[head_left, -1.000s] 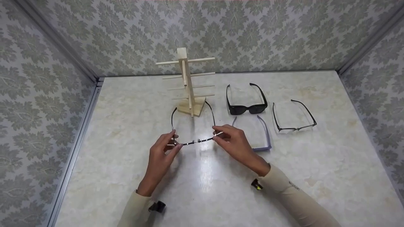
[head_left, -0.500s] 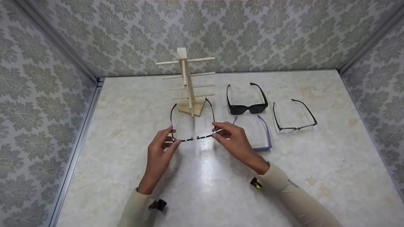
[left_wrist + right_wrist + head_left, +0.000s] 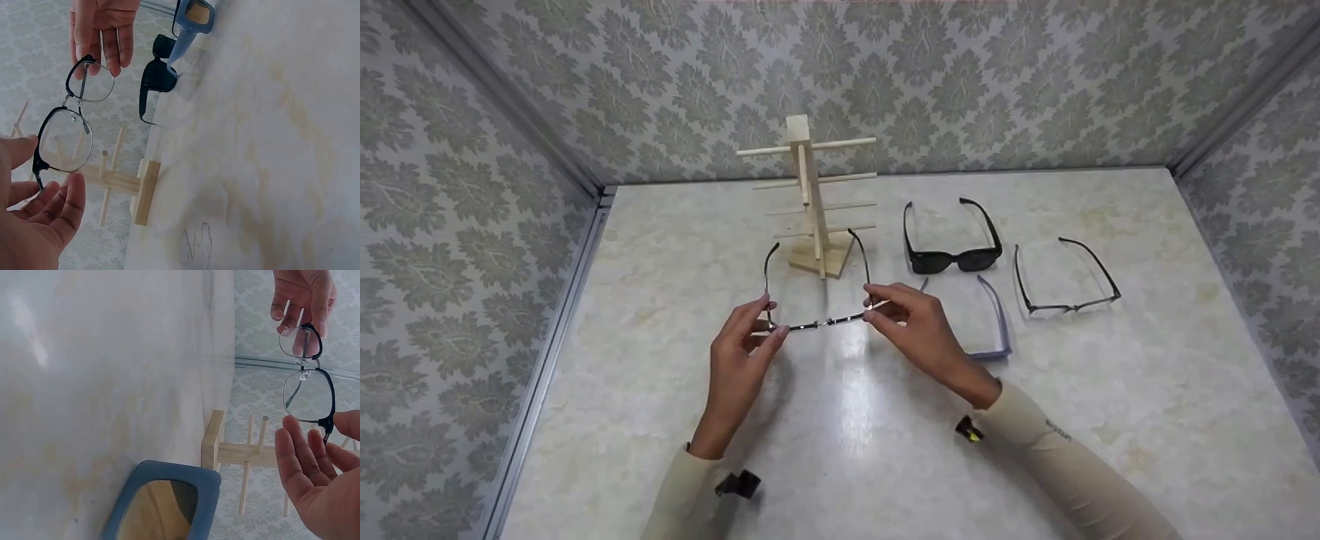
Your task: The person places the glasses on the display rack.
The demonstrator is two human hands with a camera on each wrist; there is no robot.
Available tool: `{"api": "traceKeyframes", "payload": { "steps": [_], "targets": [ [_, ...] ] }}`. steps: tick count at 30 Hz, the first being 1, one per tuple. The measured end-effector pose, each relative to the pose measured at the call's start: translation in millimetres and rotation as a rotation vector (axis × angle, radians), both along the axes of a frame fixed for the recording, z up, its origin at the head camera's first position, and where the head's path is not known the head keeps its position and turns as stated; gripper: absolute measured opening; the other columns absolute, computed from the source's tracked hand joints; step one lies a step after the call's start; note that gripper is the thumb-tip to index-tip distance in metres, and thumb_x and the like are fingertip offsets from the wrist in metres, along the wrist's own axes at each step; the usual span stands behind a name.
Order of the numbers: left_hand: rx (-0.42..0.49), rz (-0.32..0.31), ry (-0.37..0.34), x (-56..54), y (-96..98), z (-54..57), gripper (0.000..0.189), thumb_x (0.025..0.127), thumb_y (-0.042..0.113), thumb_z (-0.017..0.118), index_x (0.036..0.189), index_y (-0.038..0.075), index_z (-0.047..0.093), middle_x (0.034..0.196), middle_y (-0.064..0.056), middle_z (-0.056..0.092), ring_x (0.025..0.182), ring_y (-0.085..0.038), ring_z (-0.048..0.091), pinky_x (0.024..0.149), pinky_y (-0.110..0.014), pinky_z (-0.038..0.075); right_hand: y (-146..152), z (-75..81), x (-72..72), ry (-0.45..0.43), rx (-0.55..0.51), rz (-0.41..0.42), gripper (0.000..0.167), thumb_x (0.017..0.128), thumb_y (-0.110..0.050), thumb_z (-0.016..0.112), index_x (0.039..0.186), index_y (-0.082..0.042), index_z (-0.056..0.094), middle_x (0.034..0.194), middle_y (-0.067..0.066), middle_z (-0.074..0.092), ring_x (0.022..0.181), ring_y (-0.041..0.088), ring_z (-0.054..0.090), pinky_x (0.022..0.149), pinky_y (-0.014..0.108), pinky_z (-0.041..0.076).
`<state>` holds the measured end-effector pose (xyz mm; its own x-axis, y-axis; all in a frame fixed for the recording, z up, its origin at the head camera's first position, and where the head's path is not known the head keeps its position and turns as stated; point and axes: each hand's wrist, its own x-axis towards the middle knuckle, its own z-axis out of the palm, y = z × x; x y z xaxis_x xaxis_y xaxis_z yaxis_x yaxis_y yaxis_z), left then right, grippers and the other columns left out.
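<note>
A pair of eyeglasses (image 3: 846, 319) with black brow bars and thin metal lower rims hangs above the table, temples unfolded and pointing away from me. My left hand (image 3: 741, 351) pinches its left corner at the hinge between thumb and fingers. At the other corner, my right hand (image 3: 919, 330) pinches the hinge the same way. Both lenses show clearly in the left wrist view, where the eyeglasses (image 3: 64, 139) span the two hands. Just beyond the temple tips stands a wooden display rack (image 3: 814, 187) with paired crosswise pegs. Under my right hand lie blue-framed glasses (image 3: 999, 322), partly hidden by it.
Black sunglasses (image 3: 956, 259) lie right of the rack, temples unfolded. Farther right are dark thin-framed glasses (image 3: 1069, 306). The marbled table (image 3: 1140, 420) meets patterned walls (image 3: 930, 82) at the back and both sides.
Both hands have moved slightly away from me, carrying the eyeglasses toward the rack; the temple tips now overlap the rack's base area more. The other glasses have stayed put on the table.
</note>
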<state>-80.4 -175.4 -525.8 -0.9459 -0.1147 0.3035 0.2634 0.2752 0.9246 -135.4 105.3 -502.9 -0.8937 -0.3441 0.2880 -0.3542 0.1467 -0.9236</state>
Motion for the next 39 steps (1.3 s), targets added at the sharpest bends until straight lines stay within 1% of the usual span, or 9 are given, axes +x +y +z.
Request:
{"api": "traceKeyframes", "payload": {
  "steps": [4, 6, 9, 13, 16, 22, 30, 36, 39],
  "targets": [
    [0.031, 0.019, -0.025, -1.7, 1.4, 2.2, 0.052, 0.102, 0.004, 0.080, 0.152, 0.007, 0.066, 0.135, -0.010, 0.068, 0.105, -0.022, 0.072, 0.084, -0.031, 0.063, -2.3, 1.1, -3.6, 0.018, -0.011, -0.005, 0.039, 0.102, -0.002, 0.079, 0.140, 0.003, 0.073, 0.116, 0.020, 0.076, 0.102, 0.028, 0.079, 0.087, 0.031, 0.065],
    [0.048, 0.025, -0.033, -2.7, 2.2, 3.4, 0.052, 0.102, 0.005, 0.080, 0.152, 0.006, 0.066, 0.137, -0.010, 0.068, 0.105, -0.023, 0.072, 0.083, -0.030, 0.063, -3.6, 1.6, -5.5, 0.025, -0.014, -0.012, 0.038, 0.102, -0.002, 0.079, 0.139, 0.003, 0.073, 0.116, 0.019, 0.076, 0.102, 0.028, 0.080, 0.086, 0.030, 0.065],
    [0.068, 0.035, -0.041, -3.7, 2.6, 5.1, 0.052, 0.102, 0.005, 0.080, 0.152, 0.006, 0.066, 0.138, -0.015, 0.067, 0.104, -0.024, 0.071, 0.082, -0.028, 0.063, -5.3, 3.0, -7.8, 0.033, -0.022, -0.016, 0.039, 0.101, -0.001, 0.080, 0.139, 0.004, 0.073, 0.116, 0.018, 0.076, 0.101, 0.028, 0.080, 0.086, 0.030, 0.065],
    [0.094, 0.036, -0.042, -5.2, 1.8, 8.8, 0.052, 0.102, 0.004, 0.080, 0.152, 0.005, 0.066, 0.138, -0.018, 0.066, 0.104, -0.024, 0.071, 0.081, -0.027, 0.063, -7.1, 4.9, -9.8, 0.027, -0.028, -0.009, 0.039, 0.101, -0.001, 0.080, 0.139, 0.005, 0.073, 0.117, 0.022, 0.075, 0.102, 0.030, 0.080, 0.088, 0.031, 0.065],
    [0.108, 0.034, -0.038, -6.7, 0.4, 10.0, 0.051, 0.102, 0.004, 0.080, 0.152, 0.005, 0.066, 0.137, -0.013, 0.067, 0.104, -0.024, 0.071, 0.081, -0.028, 0.064, -8.2, 6.7, -11.0, 0.019, -0.023, -0.004, 0.039, 0.102, -0.002, 0.079, 0.140, 0.004, 0.072, 0.117, 0.020, 0.075, 0.102, 0.029, 0.080, 0.088, 0.033, 0.065],
    [0.110, 0.038, -0.036, -9.4, -2.4, 12.9, 0.052, 0.102, 0.004, 0.080, 0.152, 0.004, 0.065, 0.137, -0.013, 0.068, 0.103, -0.023, 0.072, 0.081, -0.027, 0.064, -10.5, 11.2, -13.7, 0.017, -0.016, 0.003, 0.040, 0.102, -0.004, 0.079, 0.141, 0.002, 0.072, 0.119, 0.017, 0.076, 0.104, 0.028, 0.080, 0.089, 0.032, 0.065],
    [0.113, 0.031, -0.077, -20.1, -7.9, 17.8, 0.050, 0.103, 0.004, 0.078, 0.152, 0.003, 0.065, 0.138, -0.016, 0.068, 0.103, -0.022, 0.072, 0.079, -0.027, 0.064, -15.2, 11.8, -20.3, -0.017, -0.032, -0.008, 0.039, 0.102, -0.004, 0.079, 0.140, 0.003, 0.072, 0.121, 0.017, 0.075, 0.104, 0.029, 0.079, 0.090, 0.032, 0.065],
    [0.114, 0.018, -0.121, -30.4, -11.0, 18.3, 0.050, 0.104, 0.005, 0.078, 0.152, 0.002, 0.065, 0.140, -0.021, 0.067, 0.102, -0.021, 0.072, 0.079, -0.026, 0.063, -18.3, 10.1, -27.1, -0.047, -0.047, -0.021, 0.036, 0.103, -0.001, 0.076, 0.139, 0.004, 0.073, 0.120, 0.019, 0.076, 0.101, 0.029, 0.079, 0.090, 0.032, 0.065],
    [0.116, 0.010, -0.142, -34.6, -11.2, 18.0, 0.051, 0.104, 0.007, 0.078, 0.153, 0.003, 0.065, 0.140, -0.019, 0.068, 0.102, -0.022, 0.072, 0.080, -0.027, 0.064, -18.4, 9.3, -30.1, -0.052, -0.051, -0.028, 0.035, 0.104, 0.000, 0.075, 0.138, 0.005, 0.073, 0.118, 0.021, 0.076, 0.098, 0.028, 0.079, 0.089, 0.032, 0.065]
  ]
}}
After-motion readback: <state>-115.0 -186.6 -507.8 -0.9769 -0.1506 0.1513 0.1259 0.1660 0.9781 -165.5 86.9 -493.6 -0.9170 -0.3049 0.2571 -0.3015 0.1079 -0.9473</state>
